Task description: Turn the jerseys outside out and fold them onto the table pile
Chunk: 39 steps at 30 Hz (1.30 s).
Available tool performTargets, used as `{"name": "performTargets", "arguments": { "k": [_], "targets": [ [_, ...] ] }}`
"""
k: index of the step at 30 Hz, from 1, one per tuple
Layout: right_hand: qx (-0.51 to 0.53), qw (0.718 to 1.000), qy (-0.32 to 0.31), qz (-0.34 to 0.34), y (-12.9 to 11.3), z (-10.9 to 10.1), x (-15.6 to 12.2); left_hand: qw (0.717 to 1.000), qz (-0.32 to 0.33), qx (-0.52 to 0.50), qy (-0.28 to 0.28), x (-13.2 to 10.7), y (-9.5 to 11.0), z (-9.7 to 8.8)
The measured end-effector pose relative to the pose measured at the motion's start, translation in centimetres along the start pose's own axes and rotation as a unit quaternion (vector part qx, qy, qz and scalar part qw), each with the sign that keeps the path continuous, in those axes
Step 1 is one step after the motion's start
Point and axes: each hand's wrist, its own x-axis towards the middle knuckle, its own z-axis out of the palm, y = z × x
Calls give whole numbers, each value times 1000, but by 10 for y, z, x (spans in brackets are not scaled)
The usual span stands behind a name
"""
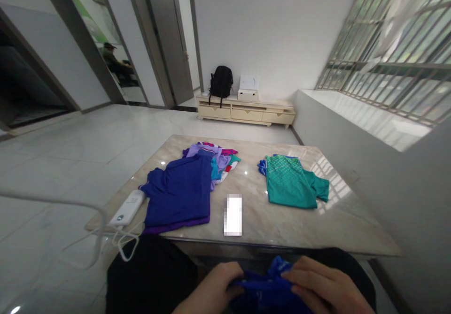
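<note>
Low in the head view, between my knees, a blue garment (264, 290) is bunched up, its lower part cut off by the frame edge. My left hand (221, 283) grips its left side, thumb and fingers closed on the cloth. My right hand (322, 283) pinches the right side near a raised fold. On the table beyond lies a stack of folded shirts, navy (179, 189) on top and purple beneath. To the right rests a green folded shirt (292, 182) with blue cloth partly under it.
The marble-look table (253, 164) also carries crumpled multicoloured clothes (225, 157), a blurred white rectangle (233, 215) and a white power bank (128, 207) with a cable. A black backpack (221, 81) stands on a low cabinet (246, 112). A person (114, 63) sits beyond a doorway.
</note>
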Motion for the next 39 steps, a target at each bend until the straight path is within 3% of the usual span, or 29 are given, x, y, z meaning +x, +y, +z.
{"name": "performTargets", "arguments": {
  "k": [3,5,7,12,17,23,26,30,33,39],
  "targets": [
    [-30,997,52,47,3,-12,-7,995,17,28,98,-4,-15,1],
    [-45,993,70,82,10,-19,-12,982,34,60,175,-8,-18,-3],
    [-46,989,66,123,21,-23,-17,974,34,52,217,-10,-15,-10],
    [37,971,73,227,45,-22,-23,982,-41,-62,174,-14,-4,-26],
    [128,938,140,290,56,-10,-26,961,-102,-192,169,-18,-2,-40],
    [189,899,189,347,68,8,-34,939,-121,-227,228,-18,12,-54],
    [272,884,177,338,65,33,-32,947,-102,-223,210,-20,24,-40],
    [373,855,135,335,48,72,-20,956,-46,-226,181,-18,36,-3],
    [413,840,85,340,36,93,-14,958,11,-205,201,-12,41,19],
    [463,807,92,355,27,114,-10,963,74,-95,240,-4,40,34]
  ]
}}
